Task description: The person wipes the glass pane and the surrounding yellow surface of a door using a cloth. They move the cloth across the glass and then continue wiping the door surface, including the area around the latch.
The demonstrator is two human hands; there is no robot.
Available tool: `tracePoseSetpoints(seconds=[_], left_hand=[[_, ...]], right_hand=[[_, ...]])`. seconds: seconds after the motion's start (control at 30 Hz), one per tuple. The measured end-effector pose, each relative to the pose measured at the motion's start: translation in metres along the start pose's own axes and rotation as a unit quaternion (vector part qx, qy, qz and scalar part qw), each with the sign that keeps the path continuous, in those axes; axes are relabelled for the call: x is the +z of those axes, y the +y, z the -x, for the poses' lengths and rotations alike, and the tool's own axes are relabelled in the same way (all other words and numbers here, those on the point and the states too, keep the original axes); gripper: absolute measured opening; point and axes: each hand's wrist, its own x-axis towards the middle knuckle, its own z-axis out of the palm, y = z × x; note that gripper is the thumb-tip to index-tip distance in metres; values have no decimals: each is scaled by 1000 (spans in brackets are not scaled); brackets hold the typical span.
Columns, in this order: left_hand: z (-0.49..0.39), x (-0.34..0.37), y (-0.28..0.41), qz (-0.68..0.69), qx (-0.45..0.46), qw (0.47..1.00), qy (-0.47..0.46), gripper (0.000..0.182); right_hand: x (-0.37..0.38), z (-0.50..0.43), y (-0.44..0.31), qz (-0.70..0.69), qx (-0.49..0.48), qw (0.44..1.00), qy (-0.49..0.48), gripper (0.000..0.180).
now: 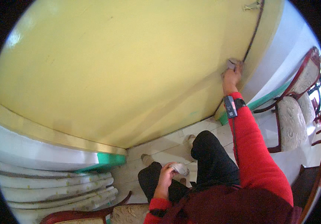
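Note:
A large yellow door (pixel 126 72) fills the space before me. My right hand (pixel 231 74) reaches out to its right edge, beside the dark gap along the frame, and presses a small greyish cloth (pixel 232 63) to the surface; the hand is slightly blurred. Lower down, near my knees, my left hand (pixel 167 175) holds a bunched pale cloth (pixel 180 168) between thumb and fingers. A small grey device is strapped to my right wrist, with a cable running along the red sleeve.
Wooden chairs with patterned upholstery (pixel 292 123) stand at the right. Another chair (pixel 129 214) is at the bottom, beside a pale patterned curtain (pixel 59 187) at the lower left. Light floor tiles (pixel 160 148) lie under my feet. A knotted strip (pixel 251 6) hangs at the door's upper right.

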Motion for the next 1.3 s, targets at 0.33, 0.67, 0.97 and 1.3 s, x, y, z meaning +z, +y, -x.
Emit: tracePoseSetpoints(seconds=[0.33,0.67,0.97,1.3], left_hand=[[-9,-6,-11,63,31,996,-57,29],[1,5,-6,98,74,989,-81,27],[-11,3,-11,77,85,986,-123,33],[-4,4,-6,127,140,970,-154,31]], right_hand=[[28,76,-41,-37,362,929,-73,60],[89,225,-143,111,-258,926,-252,66],[164,337,-226,107,-600,689,-392,55],[227,479,-239,43,-697,506,-506,49]])
